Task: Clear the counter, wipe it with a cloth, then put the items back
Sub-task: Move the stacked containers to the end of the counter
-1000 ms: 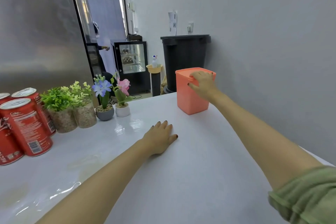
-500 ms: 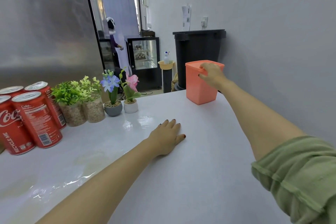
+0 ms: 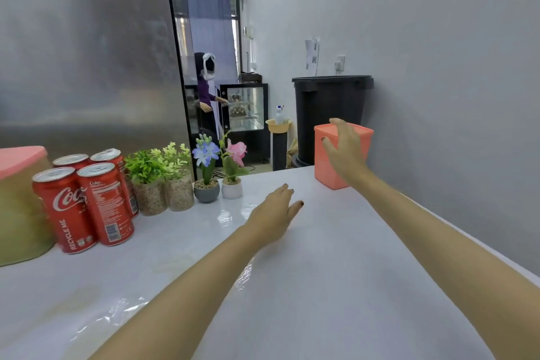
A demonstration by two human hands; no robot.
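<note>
An orange lidded container (image 3: 323, 164) stands at the far right end of the white counter (image 3: 321, 286), near its far edge. My right hand (image 3: 344, 149) hovers in front of its top with fingers spread, holding nothing. My left hand (image 3: 273, 213) lies flat and open on the counter's middle. Along the left side stand several red cola cans (image 3: 87, 202), two green plants in speckled pots (image 3: 159, 181), a blue flower in a grey pot (image 3: 207, 184) and a pink flower in a white pot (image 3: 232, 181).
A beige tub with a pink lid (image 3: 17, 213) sits at the far left. A steel fridge wall (image 3: 87, 52) backs the cans. Beyond the counter are a black bin (image 3: 330, 114), a glass display case (image 3: 244, 108) and a person standing (image 3: 206, 90).
My right hand has come off the orange container's lid and opened its fingers. The view has shifted, bringing more cans and the beige tub into sight. My left hand stays flat.
</note>
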